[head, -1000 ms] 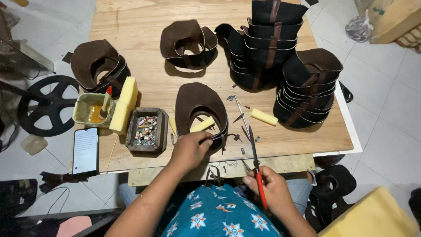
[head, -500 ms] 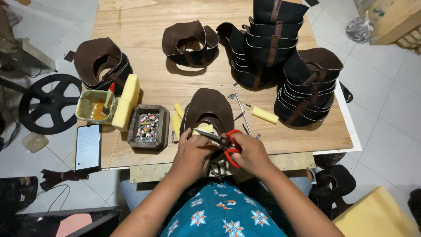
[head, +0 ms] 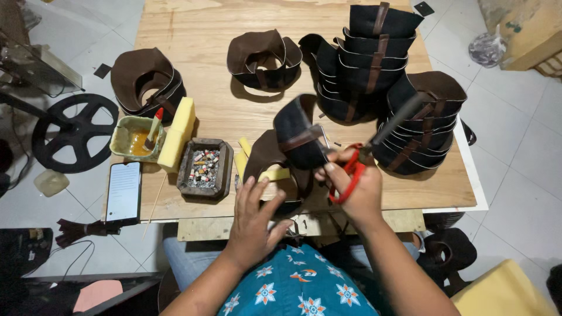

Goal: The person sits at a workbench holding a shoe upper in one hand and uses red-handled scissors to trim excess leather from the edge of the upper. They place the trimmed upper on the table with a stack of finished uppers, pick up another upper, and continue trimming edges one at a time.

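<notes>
Two fingers of the right hand pinch the leather piece.

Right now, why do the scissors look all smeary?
Head view: the red-handled scissors in the right hand are motion-blurred, blades streaked; the dark leather piece beside them is slightly soft; the stacked pieces and wooden table stay sharp under even light, with soft shadows.

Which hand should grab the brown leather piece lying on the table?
Probably left: the left hand is open and empty right beside the brown leather piece, while the right hand already holds red-handled scissors.
</notes>
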